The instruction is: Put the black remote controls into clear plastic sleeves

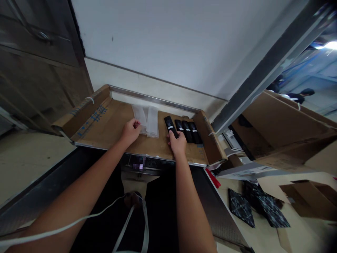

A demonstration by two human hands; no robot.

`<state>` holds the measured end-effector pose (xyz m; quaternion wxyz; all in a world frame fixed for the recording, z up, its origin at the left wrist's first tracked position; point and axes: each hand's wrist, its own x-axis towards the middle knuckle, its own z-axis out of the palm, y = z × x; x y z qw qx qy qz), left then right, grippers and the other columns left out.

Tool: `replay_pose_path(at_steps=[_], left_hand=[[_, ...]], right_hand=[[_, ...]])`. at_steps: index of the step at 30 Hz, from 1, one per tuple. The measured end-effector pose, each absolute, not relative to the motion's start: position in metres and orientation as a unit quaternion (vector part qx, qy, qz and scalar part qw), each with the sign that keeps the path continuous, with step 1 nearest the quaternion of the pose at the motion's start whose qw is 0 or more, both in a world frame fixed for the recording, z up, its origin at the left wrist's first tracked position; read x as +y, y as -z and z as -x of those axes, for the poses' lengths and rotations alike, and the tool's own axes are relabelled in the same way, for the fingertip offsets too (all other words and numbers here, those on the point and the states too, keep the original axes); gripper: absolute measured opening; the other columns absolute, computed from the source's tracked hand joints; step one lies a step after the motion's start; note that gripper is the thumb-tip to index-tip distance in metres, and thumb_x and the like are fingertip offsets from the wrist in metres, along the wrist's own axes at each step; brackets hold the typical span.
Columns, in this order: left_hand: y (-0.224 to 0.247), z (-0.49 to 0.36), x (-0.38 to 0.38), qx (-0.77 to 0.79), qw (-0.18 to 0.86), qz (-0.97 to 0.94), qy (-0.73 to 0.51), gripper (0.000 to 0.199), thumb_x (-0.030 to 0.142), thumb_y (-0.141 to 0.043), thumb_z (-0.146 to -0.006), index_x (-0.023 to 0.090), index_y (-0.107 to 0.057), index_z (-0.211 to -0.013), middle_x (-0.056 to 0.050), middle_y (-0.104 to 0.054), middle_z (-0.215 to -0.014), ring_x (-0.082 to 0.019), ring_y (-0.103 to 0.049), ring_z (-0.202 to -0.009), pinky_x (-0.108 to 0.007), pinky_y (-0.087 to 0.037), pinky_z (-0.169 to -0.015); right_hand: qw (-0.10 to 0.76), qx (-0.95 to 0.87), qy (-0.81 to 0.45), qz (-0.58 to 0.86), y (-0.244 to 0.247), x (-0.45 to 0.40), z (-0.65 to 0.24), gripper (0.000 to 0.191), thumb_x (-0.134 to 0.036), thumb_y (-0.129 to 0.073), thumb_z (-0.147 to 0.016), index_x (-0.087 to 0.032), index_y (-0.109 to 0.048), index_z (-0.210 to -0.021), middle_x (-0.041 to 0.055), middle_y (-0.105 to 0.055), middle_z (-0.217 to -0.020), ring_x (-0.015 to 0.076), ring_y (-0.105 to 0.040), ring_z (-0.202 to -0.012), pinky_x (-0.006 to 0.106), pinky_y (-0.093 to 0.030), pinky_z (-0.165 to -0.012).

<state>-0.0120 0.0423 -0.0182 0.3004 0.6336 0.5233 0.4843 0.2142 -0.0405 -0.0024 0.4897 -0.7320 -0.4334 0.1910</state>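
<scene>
My right hand (pixel 178 144) grips a black remote control (pixel 170 126) by its near end, its far end pointing away over the cardboard-covered work surface (pixel 110 126). To its right lie three more black remotes (pixel 188 131) side by side. My left hand (pixel 131 130) pinches the near edge of a small stack of clear plastic sleeves (pixel 146 120) lying flat on the cardboard. The two hands are about a hand's width apart.
A white wall rises behind the bench, and a slanted metal post (pixel 263 70) stands at the right. Cardboard boxes (pixel 284 123) and black patterned pieces (pixel 259 205) lie at the right. A dark cabinet (pixel 37 59) is at the left. White straps (pixel 131 218) hang below me.
</scene>
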Motion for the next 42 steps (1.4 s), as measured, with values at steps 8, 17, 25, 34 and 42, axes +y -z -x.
replay_pose_path(at_steps=[8,17,25,34,42], left_hand=[[0.018,0.012,0.042,0.524,0.301,-0.627,-0.492,0.008,0.022,-0.059,-0.075,0.018,-0.061,-0.082,0.002,-0.055,-0.068,-0.014,-0.051,-0.064,-0.026,-0.037,-0.061],[0.022,0.012,0.044,0.520,0.308,-0.625,-0.494,0.009,0.022,-0.059,-0.074,0.019,-0.061,-0.083,0.002,-0.055,-0.068,-0.014,-0.051,-0.064,-0.026,-0.037,-0.061],[0.021,0.012,0.044,0.518,0.302,-0.626,-0.498,0.011,0.023,-0.060,-0.073,0.017,-0.062,-0.083,0.002,-0.056,-0.068,-0.014,-0.051,-0.063,-0.025,-0.036,-0.060],[0.020,0.011,0.042,0.488,0.269,-0.665,-0.497,0.015,0.031,-0.062,-0.079,0.018,-0.067,-0.084,0.000,-0.060,-0.071,-0.014,-0.053,-0.065,-0.026,-0.041,-0.062],[0.025,0.010,0.046,0.463,0.288,-0.672,-0.502,0.017,0.029,-0.063,-0.082,0.017,-0.073,-0.089,-0.005,-0.071,-0.083,-0.017,-0.061,-0.072,-0.030,-0.048,-0.070]], right_hand=[[0.480,-0.435,-0.186,0.739,0.006,-0.039,-0.215,0.043,-0.056,-0.059,-0.083,-0.018,-0.061,-0.104,0.0037,-0.075,-0.081,0.0150,-0.062,-0.047,0.026,-0.048,-0.053],[0.475,-0.437,-0.182,0.742,0.006,-0.039,-0.215,0.042,-0.055,-0.060,-0.083,-0.019,-0.061,-0.104,0.0038,-0.075,-0.082,0.0153,-0.063,-0.048,0.026,-0.048,-0.054],[0.502,-0.437,-0.199,0.719,0.009,-0.037,-0.217,0.041,-0.056,-0.062,-0.081,-0.019,-0.061,-0.099,0.0046,-0.075,-0.081,0.0144,-0.060,-0.046,0.026,-0.046,-0.050],[0.549,-0.463,-0.454,0.527,-0.009,-0.057,-0.218,0.039,-0.055,-0.069,-0.078,-0.020,-0.055,-0.090,0.0034,-0.075,-0.077,0.0059,-0.042,-0.035,0.018,-0.024,-0.033],[0.467,-0.489,-0.563,0.475,-0.014,-0.062,-0.225,0.035,-0.050,-0.070,-0.078,-0.018,-0.058,-0.084,0.0047,-0.073,-0.067,0.0063,-0.043,-0.034,0.017,-0.025,-0.032]])
